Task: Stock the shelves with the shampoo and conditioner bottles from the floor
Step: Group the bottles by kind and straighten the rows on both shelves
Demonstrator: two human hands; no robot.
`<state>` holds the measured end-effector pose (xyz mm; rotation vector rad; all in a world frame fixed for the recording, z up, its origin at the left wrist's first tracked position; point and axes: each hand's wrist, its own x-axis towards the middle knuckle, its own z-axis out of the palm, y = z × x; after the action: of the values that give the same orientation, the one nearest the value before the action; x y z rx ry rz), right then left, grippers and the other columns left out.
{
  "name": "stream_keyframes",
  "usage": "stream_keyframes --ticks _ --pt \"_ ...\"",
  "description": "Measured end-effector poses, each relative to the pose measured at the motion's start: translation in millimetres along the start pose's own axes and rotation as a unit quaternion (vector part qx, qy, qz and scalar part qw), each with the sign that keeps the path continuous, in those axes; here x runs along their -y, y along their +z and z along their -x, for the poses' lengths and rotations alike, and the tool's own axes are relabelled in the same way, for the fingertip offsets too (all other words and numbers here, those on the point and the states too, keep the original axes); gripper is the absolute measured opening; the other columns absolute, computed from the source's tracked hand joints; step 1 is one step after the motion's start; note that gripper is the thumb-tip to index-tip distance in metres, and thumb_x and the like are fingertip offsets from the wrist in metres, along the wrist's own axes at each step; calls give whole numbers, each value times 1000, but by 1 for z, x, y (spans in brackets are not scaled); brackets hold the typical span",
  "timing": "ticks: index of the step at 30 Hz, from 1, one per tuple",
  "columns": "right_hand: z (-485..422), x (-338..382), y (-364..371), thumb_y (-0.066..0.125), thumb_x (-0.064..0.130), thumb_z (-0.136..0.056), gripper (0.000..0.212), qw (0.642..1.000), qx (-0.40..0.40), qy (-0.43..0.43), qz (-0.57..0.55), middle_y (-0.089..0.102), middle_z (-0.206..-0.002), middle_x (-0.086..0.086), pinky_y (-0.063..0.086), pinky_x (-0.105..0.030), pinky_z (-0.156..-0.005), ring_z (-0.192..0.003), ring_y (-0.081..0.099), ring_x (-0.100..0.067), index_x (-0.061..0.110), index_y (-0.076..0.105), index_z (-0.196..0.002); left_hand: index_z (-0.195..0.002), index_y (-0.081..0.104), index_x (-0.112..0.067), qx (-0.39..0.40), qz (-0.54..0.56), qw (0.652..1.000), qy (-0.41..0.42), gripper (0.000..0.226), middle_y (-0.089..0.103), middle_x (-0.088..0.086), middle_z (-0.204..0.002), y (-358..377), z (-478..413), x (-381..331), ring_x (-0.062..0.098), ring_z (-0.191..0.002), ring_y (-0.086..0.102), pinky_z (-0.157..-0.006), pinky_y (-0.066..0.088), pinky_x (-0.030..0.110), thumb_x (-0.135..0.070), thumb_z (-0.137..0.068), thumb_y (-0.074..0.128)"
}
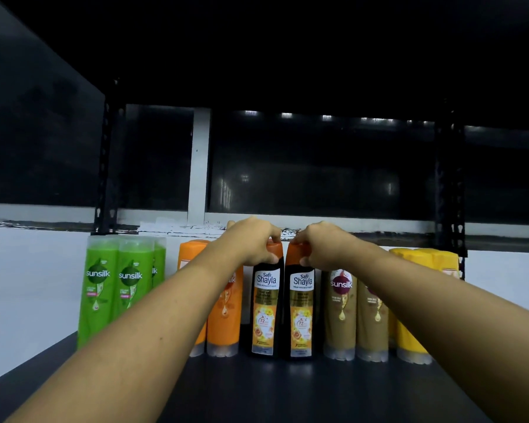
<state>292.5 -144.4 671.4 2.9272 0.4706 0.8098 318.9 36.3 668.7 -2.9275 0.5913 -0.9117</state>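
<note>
"So, what carries everything?"

"A dark shelf (272, 389). One row of upright bottles runs across it, from its left edge toward its right."

"Which bottles?"

"Green Sunsilk bottles (98, 288) at the left edge, then orange bottles (223, 319). Brown Sunsilk bottles (341, 312) come right of the middle, and yellow bottles (409, 334) stand nearest the right edge."

"And in the middle?"

"The left black bottle (264, 312) and the right black bottle (301, 312), both labelled Safi Shayla. They stand side by side with their bases on the shelf and labels facing the front edge. I can't tell whether they touch."

"The hands?"

"The left hand (251, 242) grips the left black bottle at its orange cap (275, 250), fingers curled over the top, thumb at the front. The right hand (321, 245) clamps the right black bottle's cap (295, 253) the same way."
</note>
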Motion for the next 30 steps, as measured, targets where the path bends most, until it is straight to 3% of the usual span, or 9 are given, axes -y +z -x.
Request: stream_keyframes --ticks 7,19,24,27,30 --pt "8 2 4 73 31 -90 53 999 -16 19 -23 64 -129 -1 52 -34 -94 -116 60 -21 25 58 -141 -129 64 -33 -12 6 1000 -11 44 67 -3 -120 0 6 -5 24 -117 57 -95 42 44 -47 -88 74" --pt "1 -1 4 74 33 -89 54 999 -4 16 -31 64 -126 -1 54 -35 -92 -111 61 -21 25 57 -140 -131 62 -29 -19 -2 1000 -8 44 67 -2 -121 -1 12 -10 24 -117 58 -97 42 46 -47 -92 70" --pt "-3 -12 -9 72 40 -87 52 999 32 -11 -29 65 -123 2 51 -30 -85 -107 61 -17 28 60 -136 -116 62 -31 18 -45 999 15 32 64 -6 -104 -9 0 -10 22 -108 59 -83 39 40 -49 -90 65" --pt "-15 -22 -22 67 45 -87 43 995 56 -3 -81 67 -122 4 50 -29 -85 -106 60 -15 32 67 -128 -118 68 -36 62 10 998 0 39 68 -8 -109 -20 -18 -1 18 -104 63 -88 52 38 -59 -86 64" --pt "-35 -31 -32 66 39 -87 29 987 41 36 -148 70 -112 5 56 -30 -84 -99 64 -14 29 74 -113 -118 73 -34 84 82 993 -12 35 69 -7 -114 -35 -40 5 16 -105 63 -87 54 31 -53 -89 68"
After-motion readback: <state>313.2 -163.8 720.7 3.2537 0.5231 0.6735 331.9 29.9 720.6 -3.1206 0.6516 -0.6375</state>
